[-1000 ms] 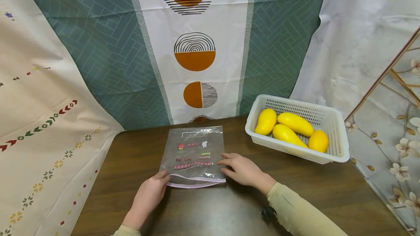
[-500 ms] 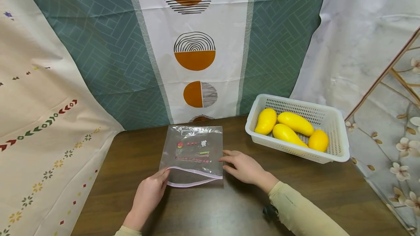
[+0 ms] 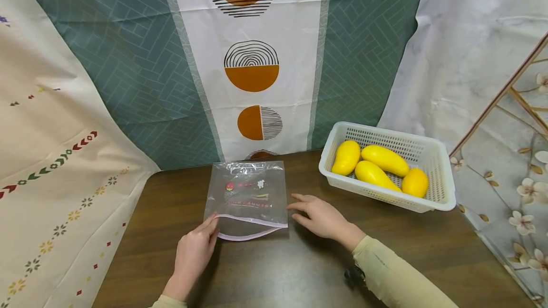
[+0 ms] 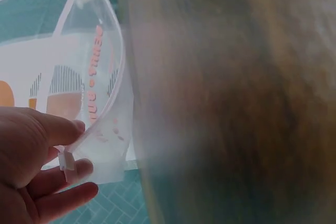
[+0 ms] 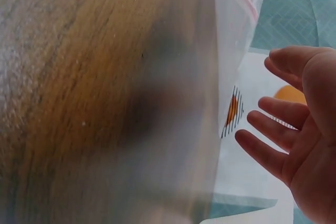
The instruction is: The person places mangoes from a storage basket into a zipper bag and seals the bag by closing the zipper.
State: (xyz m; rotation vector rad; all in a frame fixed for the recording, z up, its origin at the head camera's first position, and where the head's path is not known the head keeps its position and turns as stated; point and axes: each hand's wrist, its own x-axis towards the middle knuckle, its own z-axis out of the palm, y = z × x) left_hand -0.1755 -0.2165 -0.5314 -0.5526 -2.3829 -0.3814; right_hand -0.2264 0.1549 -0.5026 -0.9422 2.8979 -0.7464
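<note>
A clear zip bag [image 3: 248, 194] with printed pictures lies on the table, its pink-edged mouth parted toward me. My left hand [image 3: 194, 248] pinches the left corner of that mouth between thumb and fingers; the left wrist view shows the zip slider end [image 4: 67, 163] there and the mouth bowed apart. Just off the bag's right edge is my right hand [image 3: 321, 217], fingers spread and loosely bent, holding nothing. In the right wrist view the right hand [image 5: 299, 124] stands beside the bag's side [image 5: 241, 30].
At the back right stands a white perforated basket [image 3: 441, 175] with several yellow mangoes [image 3: 385, 160] in it. The brown table [image 3: 274, 274] runs back to a patterned cloth [image 3: 274, 51]. A small black object [image 3: 354, 275] is by the right sleeve.
The bag's mouth has opened wider, its upper edge lifted by my left hand. The bag has slid slightly left, and my right hand has come away from its right edge.
</note>
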